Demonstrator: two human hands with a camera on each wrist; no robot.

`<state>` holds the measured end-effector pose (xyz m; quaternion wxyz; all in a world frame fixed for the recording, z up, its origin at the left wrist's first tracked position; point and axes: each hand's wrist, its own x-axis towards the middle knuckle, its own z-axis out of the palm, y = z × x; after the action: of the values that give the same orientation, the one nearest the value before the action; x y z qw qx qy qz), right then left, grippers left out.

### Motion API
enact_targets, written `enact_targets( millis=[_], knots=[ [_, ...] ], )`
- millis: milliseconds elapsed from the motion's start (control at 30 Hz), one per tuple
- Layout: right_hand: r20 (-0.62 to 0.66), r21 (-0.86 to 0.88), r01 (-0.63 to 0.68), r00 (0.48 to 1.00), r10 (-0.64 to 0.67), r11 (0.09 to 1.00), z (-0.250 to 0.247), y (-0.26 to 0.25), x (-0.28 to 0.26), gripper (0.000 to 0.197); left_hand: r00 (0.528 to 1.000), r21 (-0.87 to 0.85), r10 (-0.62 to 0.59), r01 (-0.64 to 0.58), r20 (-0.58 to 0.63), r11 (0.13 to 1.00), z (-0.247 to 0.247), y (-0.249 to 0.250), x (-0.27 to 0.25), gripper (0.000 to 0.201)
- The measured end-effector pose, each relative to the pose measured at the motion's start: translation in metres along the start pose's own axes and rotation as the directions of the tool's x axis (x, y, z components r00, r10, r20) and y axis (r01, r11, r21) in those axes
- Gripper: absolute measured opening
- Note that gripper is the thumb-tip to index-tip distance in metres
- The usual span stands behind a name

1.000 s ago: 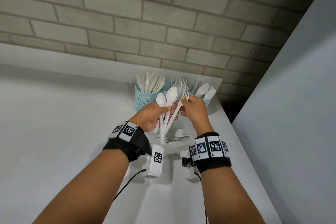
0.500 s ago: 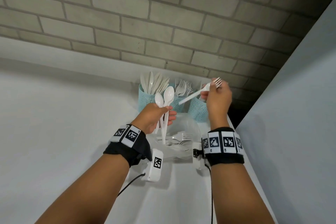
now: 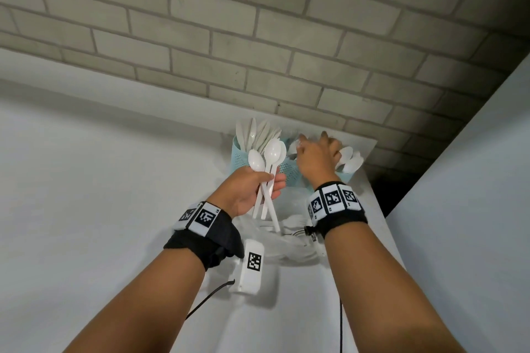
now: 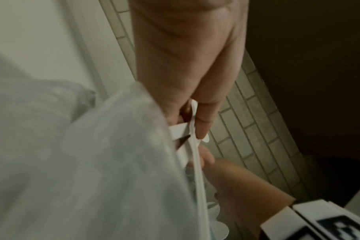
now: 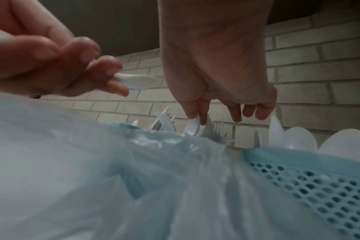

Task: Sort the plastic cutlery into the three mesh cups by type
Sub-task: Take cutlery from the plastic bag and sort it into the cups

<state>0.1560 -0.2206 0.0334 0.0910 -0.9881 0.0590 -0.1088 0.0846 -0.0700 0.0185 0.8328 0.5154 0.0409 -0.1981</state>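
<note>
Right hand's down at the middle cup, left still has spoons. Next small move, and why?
Probably let go and lift the right hand clear of the middle cup. In the right wrist view its fingertips pinch a fork already down among the forks. The left hand holds spoons, which belong in the right cup.

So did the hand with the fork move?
Yes. The right hand went forward and down to the middle mesh cup by the brick wall, where its fingers pinch the fork among the other forks.
</note>
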Motion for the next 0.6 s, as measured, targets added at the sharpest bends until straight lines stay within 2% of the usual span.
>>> enact_targets(
  millis=[67,133,200,267,333,400,467,533,600],
  knots=[
    [0.030,0.004,-0.004,1.000,0.004,1.000,-0.004,-0.003,-0.001,0.045,1.000,-0.011,-0.004,0.004,0.001,1.000,0.000,0.000,0.000,0.029],
    [-0.055,0.090,-0.007,0.998,0.012,0.996,-0.012,-0.007,-0.004,0.053,1.000,0.010,0.000,0.001,-0.005,1.000,0.000,0.000,0.001,0.029],
    [-0.215,0.254,0.050,0.977,0.005,0.966,-0.022,-0.010,-0.010,0.051,1.000,0.029,0.001,0.000,-0.007,1.000,0.000,0.000,0.002,0.030],
    [-0.251,0.520,0.134,0.968,0.001,0.844,-0.032,-0.013,-0.016,0.042,1.000,0.029,0.002,-0.002,-0.004,1.000,0.001,0.001,0.003,0.030],
    [-0.133,0.698,0.121,0.990,-0.039,0.705,-0.039,-0.017,-0.024,0.037,1.000,0.018,-0.001,0.000,0.016,1.000,0.003,0.002,0.002,0.030],
    [0.032,0.709,0.070,0.991,-0.131,0.701,-0.042,-0.018,-0.031,0.045,0.998,0.014,-0.003,0.002,0.065,1.000,0.005,0.003,-0.001,0.030],
    [0.161,0.735,0.029,0.963,-0.215,0.677,-0.038,-0.016,-0.034,0.052,0.991,0.037,0.000,-0.005,0.130,0.999,0.007,0.004,-0.004,0.027],
    [0.193,0.815,-0.021,0.952,-0.237,0.579,-0.033,-0.013,-0.038,0.051,0.983,0.072,0.006,-0.019,0.183,0.997,0.008,0.005,-0.006,0.027],
    [0.177,0.869,-0.057,0.963,-0.202,0.491,-0.030,-0.010,-0.042,0.042,0.978,0.102,0.008,-0.029,0.209,0.994,0.009,0.005,-0.006,0.028]
  ],
)
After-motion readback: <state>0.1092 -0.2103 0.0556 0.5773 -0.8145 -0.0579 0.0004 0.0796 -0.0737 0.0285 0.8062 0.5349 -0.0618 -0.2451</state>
